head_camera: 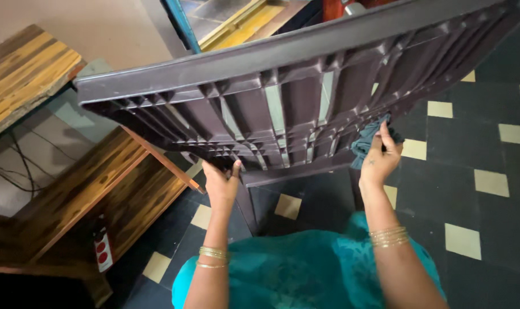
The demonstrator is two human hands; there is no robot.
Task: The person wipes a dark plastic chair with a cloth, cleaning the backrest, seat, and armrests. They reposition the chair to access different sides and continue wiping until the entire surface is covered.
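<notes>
A dark tiled floor (489,217) set with small pale squares fills the lower and right part of the view. Nearest the camera lies teal clothing (306,269) at the person's lap, with two bare forearms rising from it; each wrist carries gold bangles (213,254).

The left hand (221,186) reaches straight up, palm away from the camera, its fingers (235,169) hooked over the lower edge of a dark brown plastic chair (283,97) that is tilted so its ribbed, slatted underside faces the camera. The right hand (379,160) is raised a little higher, wrist bent, its fingers pressed together around a single dark grey-green cloth (367,140) held against the chair's underside near its lower right edge. The chair hangs tipped between both hands, above the floor, one leg showing below it.

Further left stands a wooden shelf unit (99,194), a red-and-white cylinder (103,252) at its foot, cables dangling beside it. Beyond, a second wooden counter (25,74) sits against a pale wall.
</notes>
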